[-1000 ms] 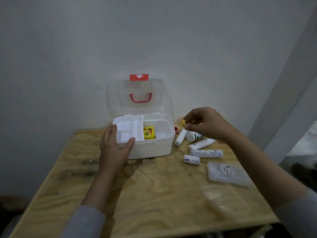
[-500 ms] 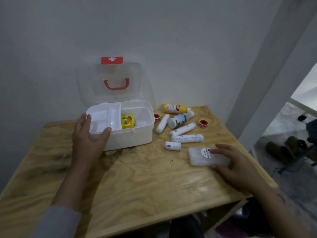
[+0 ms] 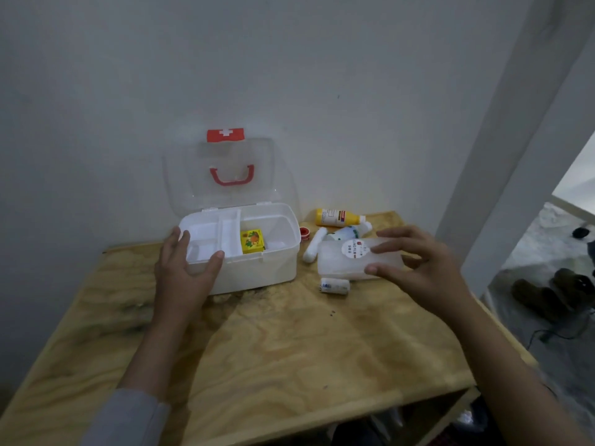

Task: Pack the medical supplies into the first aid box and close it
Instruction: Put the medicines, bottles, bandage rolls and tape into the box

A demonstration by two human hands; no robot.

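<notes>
The white first aid box (image 3: 257, 272) stands open on the wooden table, its clear lid (image 3: 225, 169) upright against the wall. A small yellow box (image 3: 252, 241) lies inside, right of the divider. My left hand (image 3: 185, 272) grips the box's front left corner. My right hand (image 3: 421, 268) holds a flat translucent packet (image 3: 335, 263) with a round label above the table, right of the box. A yellow bottle (image 3: 335, 217), a white bottle (image 3: 349, 233), a white roll (image 3: 314, 249), a short roll (image 3: 335, 286) and a red cap (image 3: 304, 231) lie beside the box.
The table (image 3: 289, 355) stands against a grey wall, with a pillar (image 3: 515, 156) at the right. Dark shoes (image 3: 547, 294) lie on the floor beyond the table's right edge.
My right hand went from the rolls to the packet near the table's edge, took it and lifted it towards the box. The left hand stayed on the box. The camera shifted.
</notes>
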